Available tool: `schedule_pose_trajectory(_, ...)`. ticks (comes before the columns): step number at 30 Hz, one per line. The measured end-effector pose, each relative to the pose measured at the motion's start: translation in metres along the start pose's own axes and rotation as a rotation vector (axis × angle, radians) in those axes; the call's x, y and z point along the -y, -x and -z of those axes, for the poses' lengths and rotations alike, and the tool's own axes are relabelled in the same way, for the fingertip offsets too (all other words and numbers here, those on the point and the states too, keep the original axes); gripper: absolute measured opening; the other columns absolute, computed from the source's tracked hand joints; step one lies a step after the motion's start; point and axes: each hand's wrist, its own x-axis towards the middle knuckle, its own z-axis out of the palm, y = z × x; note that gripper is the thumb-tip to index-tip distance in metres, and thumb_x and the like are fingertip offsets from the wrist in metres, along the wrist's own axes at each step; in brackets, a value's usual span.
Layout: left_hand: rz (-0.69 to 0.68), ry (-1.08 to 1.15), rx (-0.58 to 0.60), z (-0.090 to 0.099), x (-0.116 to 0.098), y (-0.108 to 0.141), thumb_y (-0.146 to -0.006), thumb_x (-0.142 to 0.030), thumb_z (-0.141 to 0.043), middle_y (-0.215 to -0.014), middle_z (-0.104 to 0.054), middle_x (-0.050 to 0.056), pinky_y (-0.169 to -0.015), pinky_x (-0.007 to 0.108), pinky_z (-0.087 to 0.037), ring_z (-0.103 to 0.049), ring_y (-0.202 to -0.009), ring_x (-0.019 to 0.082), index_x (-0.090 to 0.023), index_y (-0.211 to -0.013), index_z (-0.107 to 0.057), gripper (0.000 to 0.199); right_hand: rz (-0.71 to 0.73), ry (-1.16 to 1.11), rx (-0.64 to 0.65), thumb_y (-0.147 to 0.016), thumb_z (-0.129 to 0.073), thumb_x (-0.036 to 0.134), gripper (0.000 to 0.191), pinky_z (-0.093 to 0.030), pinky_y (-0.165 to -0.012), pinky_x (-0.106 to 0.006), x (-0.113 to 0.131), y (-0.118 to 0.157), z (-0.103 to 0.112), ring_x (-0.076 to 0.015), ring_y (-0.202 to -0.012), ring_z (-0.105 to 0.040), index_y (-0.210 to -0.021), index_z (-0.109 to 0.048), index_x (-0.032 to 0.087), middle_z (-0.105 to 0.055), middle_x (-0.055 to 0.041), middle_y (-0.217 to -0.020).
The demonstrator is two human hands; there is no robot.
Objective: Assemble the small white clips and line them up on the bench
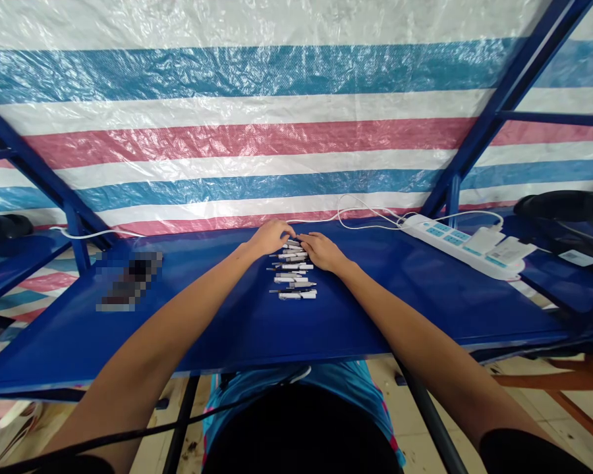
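Several white and grey pens or pen parts (297,295) lie crosswise in a column on the blue table (296,336), some with thin dark pieces sticking out to the left. At the far end of this column, my left hand (271,237) is bent with its fingertips together around the end of something small and dark. My right hand (323,251) rests beside the same far end, its fingers closed near the dark piece and partly over the pens. What exactly lies between the fingertips is too small to make out.
A white power strip (462,245) with plugged-in chargers and cables lies at the back right. A blurred-out dark object (131,280) is on the left. Blue metal frame bars (494,118) and a striped plastic sheet (277,145) stand behind the table.
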Motion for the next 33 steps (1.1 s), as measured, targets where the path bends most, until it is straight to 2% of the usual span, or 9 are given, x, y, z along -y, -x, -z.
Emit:
schedule_pose_trajectory(5,-0.004,-0.020,0.044,-0.001,0.002,-0.006,-0.087,-0.007,-0.054,-0.102,-0.081,0.005,-0.097,0.034,-0.056,-0.074,-0.101,0.022,-0.021,-0.100,-0.082,0.035,-0.054,-0.003,-0.010,-0.107,-0.040,0.024,0.044,-0.048,-0.113,-0.042,0.003,0.001,0.005,-0.0290,-0.137,-0.059,-0.145,-0.062,0.015,-0.067,-0.0147,-0.142)
schedule_pose_trajectory(13,-0.001,-0.032,0.067,-0.001,0.010,-0.004,-0.083,-0.005,-0.053,-0.098,-0.082,0.005,-0.088,0.031,-0.056,-0.075,-0.095,0.022,-0.021,-0.095,-0.083,0.036,0.010,-0.002,-0.048,-0.105,-0.044,0.020,0.043,-0.048,-0.114,-0.044,-0.004,-0.002,-0.003,-0.0283,-0.136,-0.059,-0.142,-0.065,0.019,-0.066,-0.0104,-0.145)
schedule_pose_trajectory(19,0.050,-0.047,0.051,0.000,0.014,-0.002,-0.085,-0.006,-0.055,-0.102,-0.082,0.006,-0.092,0.033,-0.056,-0.075,-0.099,0.023,-0.021,-0.097,-0.083,0.034,-0.019,-0.023,-0.060,-0.105,-0.043,0.019,0.043,-0.047,-0.115,-0.044,-0.003,0.000,0.000,-0.0271,-0.134,-0.061,-0.140,-0.067,0.020,-0.067,-0.0100,-0.143)
schedule_pose_trajectory(23,0.044,-0.052,0.063,0.000,0.013,-0.003,-0.087,-0.007,-0.056,-0.108,-0.081,0.006,-0.098,0.034,-0.055,-0.074,-0.104,0.023,-0.021,-0.105,-0.082,0.035,-0.038,-0.033,-0.040,-0.105,-0.042,0.017,0.046,-0.048,-0.115,-0.043,0.004,0.003,0.004,-0.0270,-0.137,-0.060,-0.146,-0.062,0.021,-0.065,-0.0092,-0.146)
schedule_pose_trajectory(26,0.063,-0.080,0.113,-0.001,0.013,-0.005,-0.088,-0.008,-0.056,-0.109,-0.081,0.006,-0.098,0.035,-0.055,-0.074,-0.105,0.024,-0.021,-0.106,-0.082,0.033,-0.053,-0.006,-0.005,-0.104,-0.042,0.016,0.044,-0.046,-0.116,-0.042,0.008,0.004,0.008,-0.0282,-0.139,-0.057,-0.142,-0.066,0.018,-0.064,-0.0103,-0.147)
schedule_pose_trajectory(33,0.086,-0.059,0.109,-0.002,0.018,-0.007,-0.090,-0.014,-0.062,-0.098,-0.081,0.005,-0.088,0.030,-0.056,-0.074,-0.095,0.022,-0.021,-0.095,-0.082,0.022,-0.117,0.043,0.027,-0.103,-0.047,0.017,0.041,-0.047,-0.114,-0.038,0.016,0.005,0.016,-0.0268,-0.135,-0.060,-0.137,-0.069,0.016,-0.068,-0.0123,-0.142)
